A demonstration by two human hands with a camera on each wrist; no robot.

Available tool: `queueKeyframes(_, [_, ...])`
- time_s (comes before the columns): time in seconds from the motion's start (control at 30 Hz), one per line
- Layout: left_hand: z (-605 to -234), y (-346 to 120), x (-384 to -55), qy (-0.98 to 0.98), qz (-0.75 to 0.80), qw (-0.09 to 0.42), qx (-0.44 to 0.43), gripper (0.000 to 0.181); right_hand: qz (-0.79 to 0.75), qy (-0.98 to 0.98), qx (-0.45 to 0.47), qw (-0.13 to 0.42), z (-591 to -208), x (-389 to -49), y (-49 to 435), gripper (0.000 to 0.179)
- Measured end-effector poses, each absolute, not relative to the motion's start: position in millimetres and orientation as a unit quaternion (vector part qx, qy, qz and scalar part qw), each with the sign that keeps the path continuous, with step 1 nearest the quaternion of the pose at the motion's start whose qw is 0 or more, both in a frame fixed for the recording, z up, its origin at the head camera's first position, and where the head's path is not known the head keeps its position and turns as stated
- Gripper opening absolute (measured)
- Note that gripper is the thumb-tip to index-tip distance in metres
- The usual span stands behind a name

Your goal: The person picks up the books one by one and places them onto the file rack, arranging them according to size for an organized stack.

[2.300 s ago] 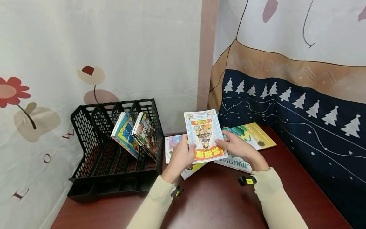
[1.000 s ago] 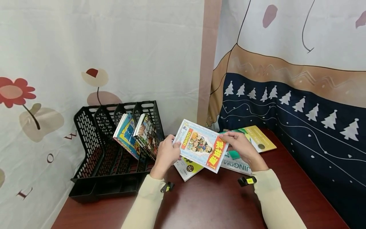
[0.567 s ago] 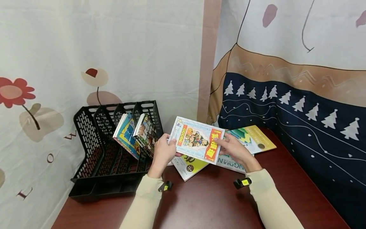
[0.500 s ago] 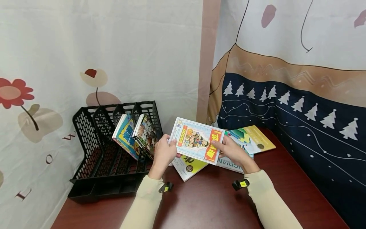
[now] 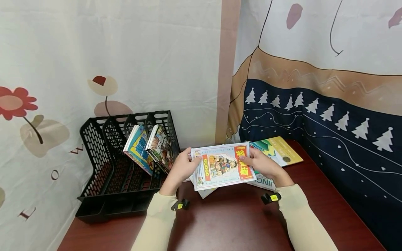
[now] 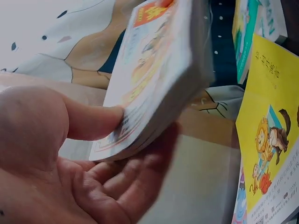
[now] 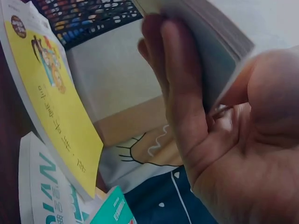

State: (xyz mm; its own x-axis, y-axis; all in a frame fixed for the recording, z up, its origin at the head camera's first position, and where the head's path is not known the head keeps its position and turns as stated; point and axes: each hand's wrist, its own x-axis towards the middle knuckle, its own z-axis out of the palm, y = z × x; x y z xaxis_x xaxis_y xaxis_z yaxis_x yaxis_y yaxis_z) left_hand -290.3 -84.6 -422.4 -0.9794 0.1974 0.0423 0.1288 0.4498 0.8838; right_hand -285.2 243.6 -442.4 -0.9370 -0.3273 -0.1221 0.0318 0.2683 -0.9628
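A light-blue picture book [image 5: 223,166] with a red title band and cartoon children on its cover is held up in front of me, its long side running left to right. My left hand [image 5: 183,169] grips its left end, thumb on the cover and fingers beneath, as the left wrist view shows. At the other end my right hand [image 5: 267,166] pinches the title band, with its thumb on top and fingers under the back cover. In the right wrist view the book's page edges [image 7: 229,35] show above the palm. Below it lie more books, partly hidden.
To the left stands a black desktop file rack [image 5: 125,195] with slots; a blue book [image 5: 139,148] and dark comic-covered books [image 5: 161,146] lean in it. A yellow-green book [image 5: 282,151] lies at the back right, and a yellow book [image 6: 268,126] lies under the held one. Fabric curtains close off the back.
Both hands keep hold of the picture book. It has turned from upright to sideways, then come lower and nearer, its tilt levelling out. The rack's books have not moved.
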Motion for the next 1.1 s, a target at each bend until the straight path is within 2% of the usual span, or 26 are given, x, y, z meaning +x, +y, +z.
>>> queueKeyframes(0.2, [-420.3,-87.9,-288.4,0.843,0.530,-0.014,0.096,0.012,-0.599,0.779,-0.099,0.154,-445.8,-289.2,240.1,0.063])
queueKeyframes(0.37, [-417.0,-87.5,-285.4,0.838,0.536,-0.063,0.075,0.016,-0.631,0.757,-0.081,0.148,-448.9,-291.8,238.3,0.065])
queueKeyframes(0.5, [-414.5,-86.4,-284.6,0.834,0.543,-0.076,0.060,0.016,-0.665,0.737,-0.052,0.106,-448.7,-291.8,238.1,0.060])
queueKeyframes(0.63, [-414.8,-84.7,-284.8,0.832,0.548,-0.062,0.054,0.016,-0.686,0.724,-0.023,0.063,-446.5,-292.0,236.0,0.056])
queueKeyframes(0.87, [-417.0,-85.0,-285.8,0.839,0.538,-0.049,0.063,0.015,-0.671,0.736,-0.046,0.078,-444.0,-292.3,233.7,0.051])
queueKeyframes(1.0, [-416.7,-88.5,-287.0,0.830,0.550,0.011,0.092,0.013,-0.662,0.745,-0.043,0.071,-442.4,-290.3,235.1,0.057])
queueKeyframes(1.1, [-418.0,-91.6,-288.0,0.834,0.532,0.066,0.128,0.019,-0.653,0.752,-0.042,0.075,-442.4,-288.7,237.5,0.058])
